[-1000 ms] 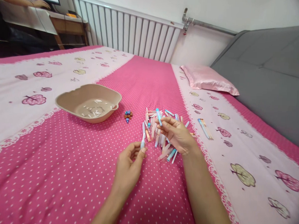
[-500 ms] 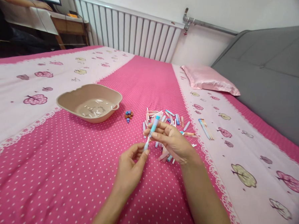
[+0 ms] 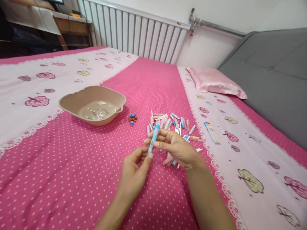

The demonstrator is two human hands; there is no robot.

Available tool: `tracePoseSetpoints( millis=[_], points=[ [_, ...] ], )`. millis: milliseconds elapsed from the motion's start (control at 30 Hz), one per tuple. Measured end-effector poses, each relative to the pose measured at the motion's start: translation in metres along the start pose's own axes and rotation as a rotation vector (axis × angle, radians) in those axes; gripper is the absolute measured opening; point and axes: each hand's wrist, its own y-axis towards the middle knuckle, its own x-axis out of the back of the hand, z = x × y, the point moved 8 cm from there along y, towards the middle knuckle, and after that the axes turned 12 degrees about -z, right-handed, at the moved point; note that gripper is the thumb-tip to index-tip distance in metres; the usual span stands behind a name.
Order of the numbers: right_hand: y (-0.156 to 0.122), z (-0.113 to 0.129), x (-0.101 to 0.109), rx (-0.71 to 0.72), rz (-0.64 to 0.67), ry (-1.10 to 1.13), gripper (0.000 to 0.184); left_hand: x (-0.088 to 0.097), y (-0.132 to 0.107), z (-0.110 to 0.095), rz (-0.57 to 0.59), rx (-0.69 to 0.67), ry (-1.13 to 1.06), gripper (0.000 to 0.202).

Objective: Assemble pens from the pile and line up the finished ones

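Above the bed, a light blue marker pen [image 3: 155,135] is held tilted between both hands. My left hand [image 3: 135,166] pinches its lower end between thumb and fingers. Higher up, my right hand [image 3: 176,147] grips the barrel, and the bright blue top sticks out above the fingers. Behind and below my right hand lies a loose pile of pen parts [image 3: 168,122], pink, blue and white tubes and thin white rods, partly hidden by that hand. A small cluster of blue and brown pieces [image 3: 132,118] sits left of the pile.
A beige basin [image 3: 93,91] holding several short white pieces stands at the left. A few slim pens [image 3: 211,132] lie side by side at the right. Farther back are a pink pillow [image 3: 214,80], a grey headboard [image 3: 274,73] and a radiator [image 3: 132,28]. A person's arm [image 3: 20,0] rests at a desk.
The two parts of the pen have come together: the white stretch between them is no longer visible. My right hand has moved slightly down and left towards my left hand.
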Motion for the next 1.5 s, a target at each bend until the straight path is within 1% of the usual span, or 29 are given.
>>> tracePoseSetpoints(
  millis=[467, 633, 1067, 1200, 1300, 1433, 1500],
  points=[
    [-0.0019, 0.0024, 0.0004, -0.009, -0.006, -0.002, 0.02, -0.0006, -0.0014, -0.002, 0.033, -0.018, 0.033, 0.026],
    [-0.0019, -0.0008, -0.0023, -0.047, 0.031, -0.003, 0.022, -0.0012, -0.0013, -0.0033, 0.045, -0.03, 0.038, 0.028],
    [0.0012, -0.0051, -0.0005, -0.008, 0.052, -0.051, 0.027, -0.0017, -0.0027, -0.0055, 0.03, -0.028, 0.031, 0.025],
    [0.0023, -0.0049, 0.0012, -0.022, 0.026, -0.056, 0.025, -0.0017, -0.0026, -0.0062, 0.027, -0.028, 0.028, 0.023],
    [0.0022, -0.0047, 0.0015, -0.046, -0.002, -0.052, 0.029, -0.0007, -0.0018, -0.0053, 0.01, -0.027, 0.031, 0.02],
    [0.0009, -0.0042, 0.0051, -0.081, -0.112, -0.098, 0.041, 0.0025, -0.0012, -0.0031, -0.032, -0.007, 0.032, 0.016],
    [0.0003, -0.0029, 0.006, -0.074, -0.15, -0.134, 0.041, 0.0037, -0.0013, -0.0026, -0.044, 0.0, 0.037, 0.015]
  ],
)
